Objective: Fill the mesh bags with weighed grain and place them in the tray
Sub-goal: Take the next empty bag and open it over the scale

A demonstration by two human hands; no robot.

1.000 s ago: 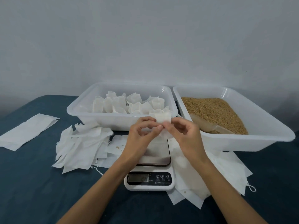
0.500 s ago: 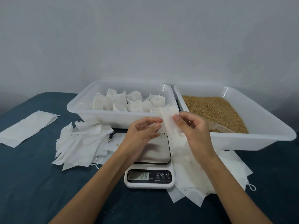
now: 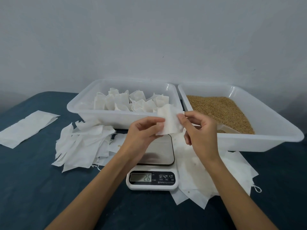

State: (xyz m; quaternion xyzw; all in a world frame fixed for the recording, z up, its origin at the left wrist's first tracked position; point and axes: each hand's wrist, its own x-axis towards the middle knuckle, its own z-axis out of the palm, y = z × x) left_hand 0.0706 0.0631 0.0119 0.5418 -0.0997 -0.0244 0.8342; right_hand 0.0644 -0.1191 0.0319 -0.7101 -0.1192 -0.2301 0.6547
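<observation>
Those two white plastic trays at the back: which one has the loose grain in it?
The right tray, beside the right hand, holds the brown grain. The left tray holds only upright white mesh bags.

Mesh bag (image 3: 169, 121) now flatter and wider between both hands (above the scale (image 3: 152, 165)); display from blank to 26

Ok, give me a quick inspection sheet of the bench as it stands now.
Surface: dark blue table.
Job's things: scale reads 26, platform bare; left tray holds filled bags; right tray holds grain.
Clutter: loose empty bags left of the scale, more on its right, one flat sheet far left.
Grips: left hand and right hand both pinch one mesh bag above the scale.
Cables: nothing seen.
Surroundings: plain grey wall.
</observation>
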